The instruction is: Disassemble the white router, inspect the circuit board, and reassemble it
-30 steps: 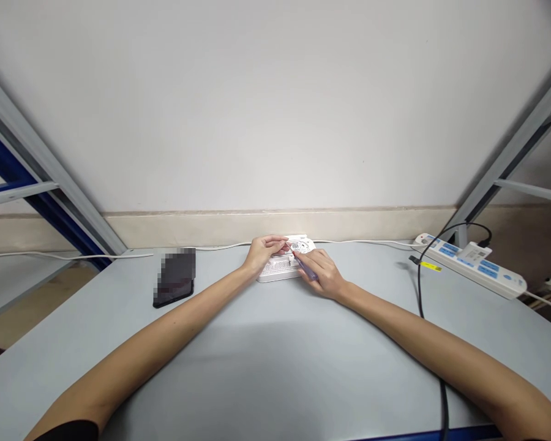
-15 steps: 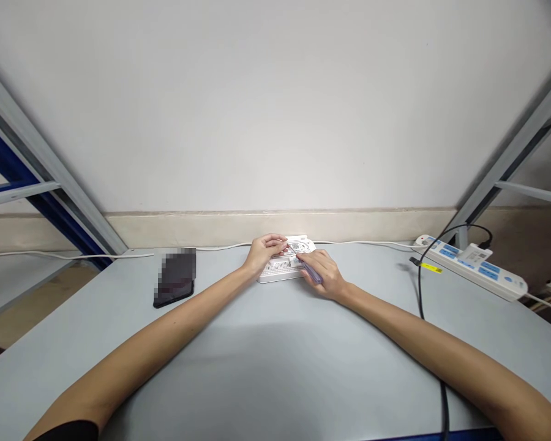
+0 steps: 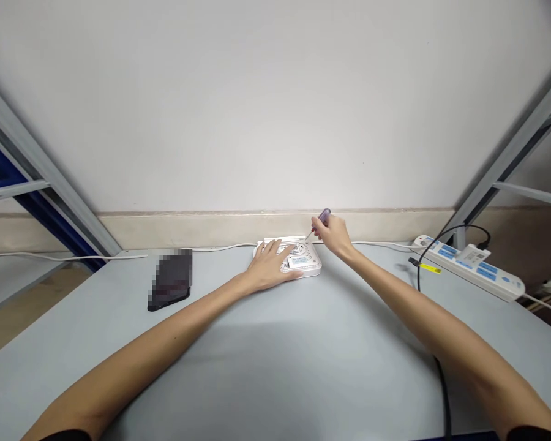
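Note:
A white, flat box-shaped device with vent holes and a label, looking like a router (image 3: 313, 267), lies on the table near the wall. My left hand (image 3: 270, 266) rests on its left part with fingers spread, covering that side. In my right hand (image 3: 334, 234) is a screwdriver (image 3: 324, 215) with a purple translucent handle, gripped near the handle. It tilts, and its thin shaft points down to the device's upper right area. Whether the tip sits in a screw is too small to tell.
A dark phone (image 3: 171, 278), partly pixelated, lies to the left. On the right stands a white power strip (image 3: 472, 269) with a plugged-in adapter and a black cable (image 3: 442, 380). A white cable (image 3: 220, 248) runs along the wall. Metal frame posts (image 3: 73, 190) flank the table.
My left hand has gone from a pinch above the device to lying flat on it. My right hand has moved up and right, turning the screwdriver so its handle points upward.

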`<state>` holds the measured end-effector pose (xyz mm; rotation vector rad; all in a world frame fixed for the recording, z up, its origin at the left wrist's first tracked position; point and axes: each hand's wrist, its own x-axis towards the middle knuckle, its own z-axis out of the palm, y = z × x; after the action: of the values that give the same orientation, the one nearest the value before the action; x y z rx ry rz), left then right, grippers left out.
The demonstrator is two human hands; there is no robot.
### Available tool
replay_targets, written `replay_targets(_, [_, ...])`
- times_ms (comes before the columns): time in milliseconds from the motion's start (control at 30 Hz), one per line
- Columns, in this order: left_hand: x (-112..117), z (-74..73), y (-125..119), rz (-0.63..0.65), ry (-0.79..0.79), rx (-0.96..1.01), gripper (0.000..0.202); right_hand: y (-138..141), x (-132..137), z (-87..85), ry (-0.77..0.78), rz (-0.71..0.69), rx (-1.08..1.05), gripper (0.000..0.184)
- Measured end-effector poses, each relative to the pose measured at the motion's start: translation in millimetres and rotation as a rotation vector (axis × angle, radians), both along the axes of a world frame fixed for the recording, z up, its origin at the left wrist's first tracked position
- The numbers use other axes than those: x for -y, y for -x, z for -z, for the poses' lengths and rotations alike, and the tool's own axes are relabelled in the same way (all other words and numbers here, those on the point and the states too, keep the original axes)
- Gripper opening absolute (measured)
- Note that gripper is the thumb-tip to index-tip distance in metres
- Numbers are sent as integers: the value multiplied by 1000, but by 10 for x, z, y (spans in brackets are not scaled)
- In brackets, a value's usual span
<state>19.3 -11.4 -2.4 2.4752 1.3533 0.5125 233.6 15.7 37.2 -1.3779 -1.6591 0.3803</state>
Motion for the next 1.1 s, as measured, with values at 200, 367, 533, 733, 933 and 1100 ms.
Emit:
replay_targets(200, [-36, 0, 66, 4, -84, -224, 93, 15, -269, -100, 141, 23, 64, 29])
replay_targets(367, [-85, 3, 159, 49, -78, -221, 95, 52, -322, -79, 196, 8, 99, 26])
replay_targets(533, [-109, -43, 218, 90, -51, -235, 96, 76, -358, -188, 243, -91, 128, 22])
replay_targets(733, [-130, -37, 221, 90, -64, -211, 95, 13, -276, -248, 257, -162, 125, 20])
replay_targets(933, [-166, 10, 217, 106, -79, -169, 96, -63, -240, -192, 243, -189, 142, 19])
replay_targets(1100, [-179, -9, 237, 108, -68, -195, 98, -46, -231, -204, 233, -203, 159, 20])
